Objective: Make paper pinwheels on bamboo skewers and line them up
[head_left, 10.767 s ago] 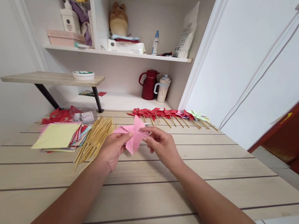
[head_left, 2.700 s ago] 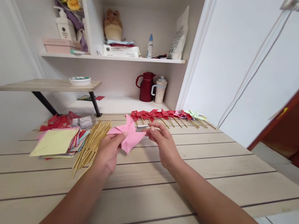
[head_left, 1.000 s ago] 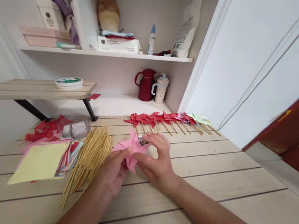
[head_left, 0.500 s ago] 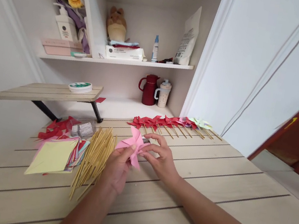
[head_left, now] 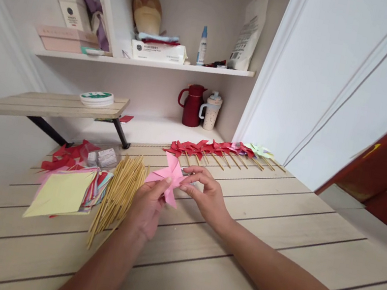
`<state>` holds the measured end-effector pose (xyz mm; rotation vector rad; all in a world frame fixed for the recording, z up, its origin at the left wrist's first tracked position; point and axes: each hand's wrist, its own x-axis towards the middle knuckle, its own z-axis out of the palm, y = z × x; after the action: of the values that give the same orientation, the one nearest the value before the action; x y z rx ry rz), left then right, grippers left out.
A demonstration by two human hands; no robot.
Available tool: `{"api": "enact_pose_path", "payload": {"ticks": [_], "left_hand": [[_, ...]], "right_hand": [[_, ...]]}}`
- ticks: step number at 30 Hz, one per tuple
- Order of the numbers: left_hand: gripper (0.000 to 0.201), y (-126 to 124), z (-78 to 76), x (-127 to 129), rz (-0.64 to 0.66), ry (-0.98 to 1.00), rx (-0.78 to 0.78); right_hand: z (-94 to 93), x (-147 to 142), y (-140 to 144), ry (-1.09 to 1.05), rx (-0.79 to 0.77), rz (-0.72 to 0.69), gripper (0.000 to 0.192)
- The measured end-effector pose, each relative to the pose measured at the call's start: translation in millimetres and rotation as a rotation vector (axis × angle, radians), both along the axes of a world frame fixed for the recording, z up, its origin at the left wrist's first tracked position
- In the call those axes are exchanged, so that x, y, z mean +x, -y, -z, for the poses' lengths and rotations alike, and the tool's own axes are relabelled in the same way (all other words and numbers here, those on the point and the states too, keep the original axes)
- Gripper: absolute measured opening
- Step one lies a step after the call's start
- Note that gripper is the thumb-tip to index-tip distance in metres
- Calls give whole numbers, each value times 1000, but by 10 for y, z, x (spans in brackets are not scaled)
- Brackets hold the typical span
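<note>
A pink paper pinwheel [head_left: 168, 177] is held just above the wooden table [head_left: 277, 220]. My left hand [head_left: 147, 207] pinches it from below at its centre. My right hand [head_left: 205, 194] pinches its right blade with thumb and forefinger; a small dark thing shows behind those fingers, too small to identify. A bundle of thin bamboo sticks [head_left: 118, 192] lies just left of my left hand. A stack of coloured paper squares [head_left: 65, 190], yellow on top, lies further left.
A row of finished red, pink and green pinwheels on sticks [head_left: 222, 151] lies along the table's back edge. Red paper scraps and a clear box [head_left: 101, 156] sit at the back left. A red jug [head_left: 190, 105] and a mug [head_left: 210, 112] stand on the shelf behind.
The pinwheel stays in both hands throughout. Over the last second my right hand has shifted from covering the pinwheel's top to pinching its right blade. The camera tilted slightly.
</note>
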<state>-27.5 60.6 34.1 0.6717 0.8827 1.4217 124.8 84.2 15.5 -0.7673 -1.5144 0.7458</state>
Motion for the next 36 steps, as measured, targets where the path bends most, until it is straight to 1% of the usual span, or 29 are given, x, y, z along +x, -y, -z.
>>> {"api": "enact_pose_path", "payload": {"ticks": [5, 10, 14, 19, 26, 31, 36], "left_hand": [[27, 1, 26, 12, 20, 21, 4], [29, 0, 59, 41, 40, -20, 22], [27, -15, 83, 50, 19, -62, 26], [25, -13, 89, 60, 23, -62, 21], [24, 7, 88, 69, 16, -58, 4], [25, -14, 80, 49, -37, -64, 5], [30, -20, 53, 53, -54, -56, 5]], "right_hand": [[-11, 1, 23, -5, 26, -18, 7], [-30, -3, 35, -16, -5, -18, 11], [-56, -10, 52, -38, -34, -24, 12], [-83, -27, 87, -45, -15, -21, 9], [-74, -22, 99, 2, -5, -30, 5], [-69, -26, 90, 19, -34, 19, 11], [-36, -18, 43, -36, -108, 41, 17]]}}
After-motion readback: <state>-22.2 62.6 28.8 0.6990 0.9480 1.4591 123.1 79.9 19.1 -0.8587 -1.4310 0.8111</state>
